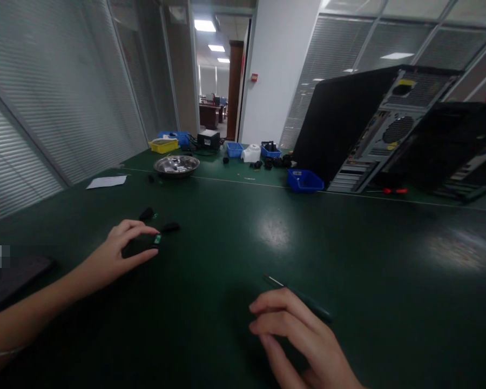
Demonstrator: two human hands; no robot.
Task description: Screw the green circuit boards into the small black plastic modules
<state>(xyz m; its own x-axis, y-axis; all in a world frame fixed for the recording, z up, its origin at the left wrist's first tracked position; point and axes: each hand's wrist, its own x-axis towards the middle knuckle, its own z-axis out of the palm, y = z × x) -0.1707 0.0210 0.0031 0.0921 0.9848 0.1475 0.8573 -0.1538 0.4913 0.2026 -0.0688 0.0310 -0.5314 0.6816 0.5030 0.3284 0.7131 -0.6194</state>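
Observation:
Between the thumb and index fingertip of my left hand (pixel 119 249) is a small green circuit board (pixel 157 239), apparently pinched at its two ends. Just beyond those fingertips lie two small black plastic pieces, one black piece (pixel 170 227) close to the board and another black piece (pixel 146 213) farther back with a bit of green beside it. My right hand (pixel 297 337) hovers low at the front, fingers loosely curved and apart, with nothing visible in them. Right behind its knuckles a screwdriver (pixel 314 307) with a dark handle lies on the green tabletop (pixel 210 302), partly covered by the hand.
A metal bowl (pixel 176 165) of small parts stands at the back left, near a white paper (pixel 107 182). Blue bin (pixel 305 181) and black computer tower (pixel 348 119) stand at the back right. A yellow tray (pixel 164 146) sits far left; a dark flat object (pixel 20 275) lies at the left edge.

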